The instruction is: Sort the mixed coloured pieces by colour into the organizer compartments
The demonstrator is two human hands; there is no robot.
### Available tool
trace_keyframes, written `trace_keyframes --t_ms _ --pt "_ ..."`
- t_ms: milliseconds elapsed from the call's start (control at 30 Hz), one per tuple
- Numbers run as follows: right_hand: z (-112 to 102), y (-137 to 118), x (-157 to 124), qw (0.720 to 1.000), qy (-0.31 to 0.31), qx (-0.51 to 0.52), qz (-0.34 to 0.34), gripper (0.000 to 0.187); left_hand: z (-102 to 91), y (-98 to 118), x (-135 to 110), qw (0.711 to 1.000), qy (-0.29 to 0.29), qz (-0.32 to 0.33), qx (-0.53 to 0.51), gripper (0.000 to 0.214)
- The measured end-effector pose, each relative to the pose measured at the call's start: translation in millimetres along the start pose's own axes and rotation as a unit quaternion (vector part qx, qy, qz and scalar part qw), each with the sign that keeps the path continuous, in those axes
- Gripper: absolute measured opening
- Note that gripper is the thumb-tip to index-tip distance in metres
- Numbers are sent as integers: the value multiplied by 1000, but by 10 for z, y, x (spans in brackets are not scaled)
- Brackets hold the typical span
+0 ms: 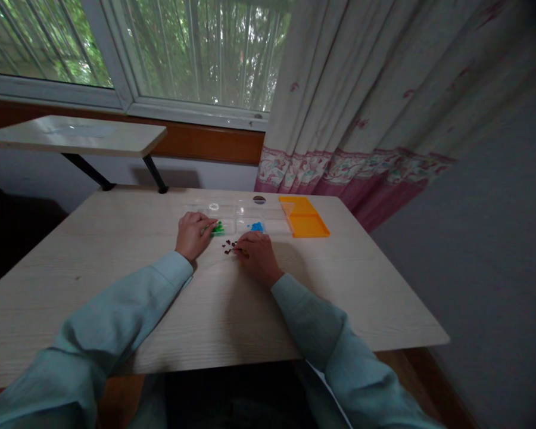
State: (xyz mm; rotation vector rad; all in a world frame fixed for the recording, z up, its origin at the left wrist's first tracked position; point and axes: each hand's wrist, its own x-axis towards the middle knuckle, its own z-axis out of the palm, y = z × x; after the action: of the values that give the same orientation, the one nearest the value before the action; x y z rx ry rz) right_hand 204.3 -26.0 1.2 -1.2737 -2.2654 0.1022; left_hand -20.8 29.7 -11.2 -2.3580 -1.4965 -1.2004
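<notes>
A clear plastic compartment tray [236, 225] lies on the table. Small green pieces [218, 229] sit in its near left compartment, and small blue pieces [256, 227] in the compartment to their right. My left hand [193, 235] is at the tray's left side, fingertips pinched together beside the green pieces; what they grip is too small to tell. Just in front of the tray, small dark brown-red pieces [227, 245] are scattered on the tabletop. My right hand [258, 257] is over their right side with its fingers closed, hiding whatever is between them. A bit of yellow shows under those fingers.
An orange two-part tray or lid [304, 225] lies at the tray's right end. Behind the tray is a round dark spot [259, 200] in the wooden table [161, 322]. A raised white shelf [111, 140] on black legs stands at the back left. A curtain [312, 119] hangs behind.
</notes>
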Motion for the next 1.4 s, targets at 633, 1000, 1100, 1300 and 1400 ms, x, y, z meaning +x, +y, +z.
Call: trace_keyframes --t_ms 633,1000,1100,1300,1400 --pt "0 380 59 913 99 336 209 26 36 28 -22 1000 13 11 12 30" --pt "-21 236 74 880 53 424 206 29 -14 532 -92 989 -47 116 -82 29" --pt "-11 219 67 883 44 425 196 28 -7 559 -100 989 -44 115 -85 26" --pt "-12 208 59 900 30 403 162 28 -10 517 -100 989 -28 127 -76 22" --pt "-36 221 64 915 22 382 130 27 -21 487 -91 988 -30 139 -65 21"
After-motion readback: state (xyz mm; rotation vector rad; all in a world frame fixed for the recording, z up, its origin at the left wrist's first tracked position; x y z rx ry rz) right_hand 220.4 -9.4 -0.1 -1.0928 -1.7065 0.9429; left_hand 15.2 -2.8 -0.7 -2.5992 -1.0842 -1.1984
